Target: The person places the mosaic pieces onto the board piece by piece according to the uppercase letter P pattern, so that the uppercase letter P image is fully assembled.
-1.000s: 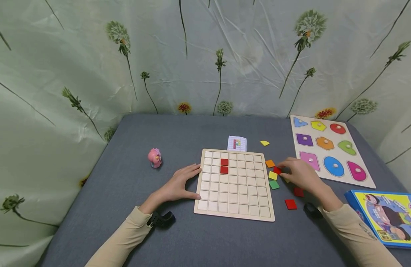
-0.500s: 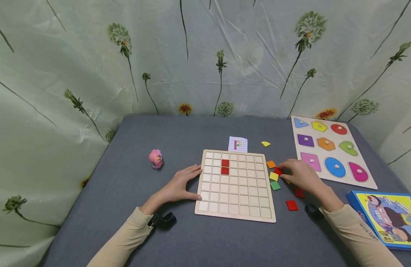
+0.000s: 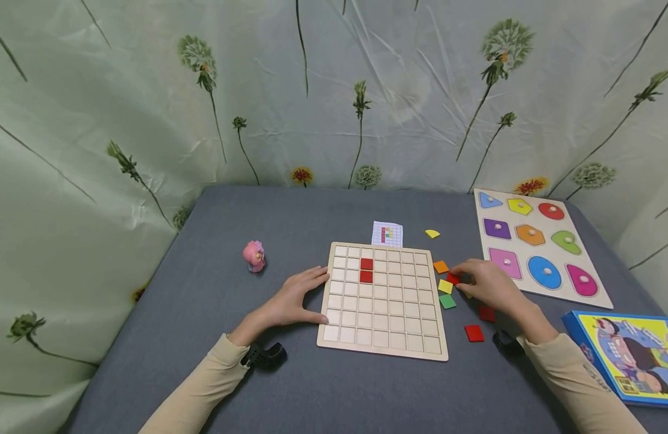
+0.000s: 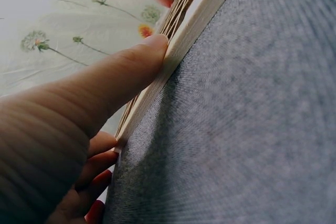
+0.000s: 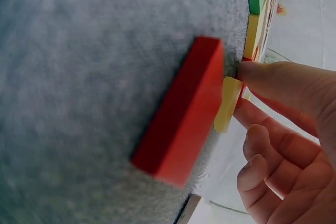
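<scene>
My left hand (image 3: 286,301) rests at the left edge of a wooden grid board (image 3: 334,337), fingers extended. In the left wrist view the thumb (image 4: 126,66) lies on the board's rim (image 4: 184,40). Two red squares (image 3: 366,276) sit one above the other in the board's upper cells. Right of the board, my right hand (image 3: 488,284) pinches a red square tile (image 3: 452,279) between thumb and forefinger. Orange (image 3: 441,267), yellow (image 3: 445,286) and green tiles (image 3: 447,301) lie around it. In the right wrist view a red tile (image 5: 184,108) is close to the camera.
A small printed pattern card (image 3: 388,232) shows behind the board. Beyond the tiles lies a yellow wedge (image 3: 432,234). A knobbed shape puzzle (image 3: 545,247) and a blue-edged box (image 3: 626,355) are on the right; a pink figurine (image 3: 254,256) stands left.
</scene>
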A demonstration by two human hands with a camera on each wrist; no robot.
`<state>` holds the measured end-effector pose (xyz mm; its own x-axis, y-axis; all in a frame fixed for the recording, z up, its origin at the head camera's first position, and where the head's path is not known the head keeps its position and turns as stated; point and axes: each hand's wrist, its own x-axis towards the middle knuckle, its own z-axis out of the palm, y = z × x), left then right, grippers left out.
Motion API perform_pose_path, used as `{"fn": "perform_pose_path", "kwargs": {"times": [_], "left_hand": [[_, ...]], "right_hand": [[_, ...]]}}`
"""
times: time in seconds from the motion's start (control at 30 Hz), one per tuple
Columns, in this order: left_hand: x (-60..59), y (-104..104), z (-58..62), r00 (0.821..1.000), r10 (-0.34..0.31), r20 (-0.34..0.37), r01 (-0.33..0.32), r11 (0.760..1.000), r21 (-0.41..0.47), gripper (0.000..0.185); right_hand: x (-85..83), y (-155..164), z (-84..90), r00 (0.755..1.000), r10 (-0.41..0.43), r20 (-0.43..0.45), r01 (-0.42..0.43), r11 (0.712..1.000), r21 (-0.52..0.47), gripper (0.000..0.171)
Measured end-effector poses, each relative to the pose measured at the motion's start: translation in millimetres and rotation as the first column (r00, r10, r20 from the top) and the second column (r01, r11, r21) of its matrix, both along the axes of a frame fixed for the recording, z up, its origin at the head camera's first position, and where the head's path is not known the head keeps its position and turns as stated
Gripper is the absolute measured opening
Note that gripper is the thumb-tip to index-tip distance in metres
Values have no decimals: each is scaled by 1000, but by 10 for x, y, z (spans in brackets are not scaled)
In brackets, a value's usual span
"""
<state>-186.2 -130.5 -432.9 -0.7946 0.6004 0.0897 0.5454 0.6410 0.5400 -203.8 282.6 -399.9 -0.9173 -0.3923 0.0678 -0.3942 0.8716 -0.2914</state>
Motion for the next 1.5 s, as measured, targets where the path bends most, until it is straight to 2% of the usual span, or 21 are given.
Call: {"fn": "perform_pose_path", "kwargs": {"times": [0.2, 0.43, 0.8, 1.13, 1.37, 1.5], "left_hand": [[11, 18, -14, 1000, -7, 2, 7, 1000, 11, 89], [-6, 41, 5, 1000, -9, -1, 9, 1000, 20, 88], [-41, 20, 45, 1000, -2, -9, 2, 1000, 17, 89], [-36, 31, 3, 1000, 1, 2, -1, 1000, 24, 89], [-41, 18, -7, 999, -17, -48, 18, 1000, 16, 88], [-42, -2, -22, 999, -15, -47, 16, 1000, 21, 87]], "right_hand": [[22, 37, 16, 1000, -15, 24, 15, 1000, 2, 26], [55, 61, 55, 999, -41, 9, 42, 999, -10, 26], [60, 71, 95, 999, -27, -31, 26, 999, -24, 26], [113, 74, 111, 998, -7, -70, 5, 1000, -29, 25], [137, 27, 111, 999, -21, -43, 20, 999, -35, 25], [135, -5, 111, 999, -19, -35, 18, 999, -40, 25]]}}
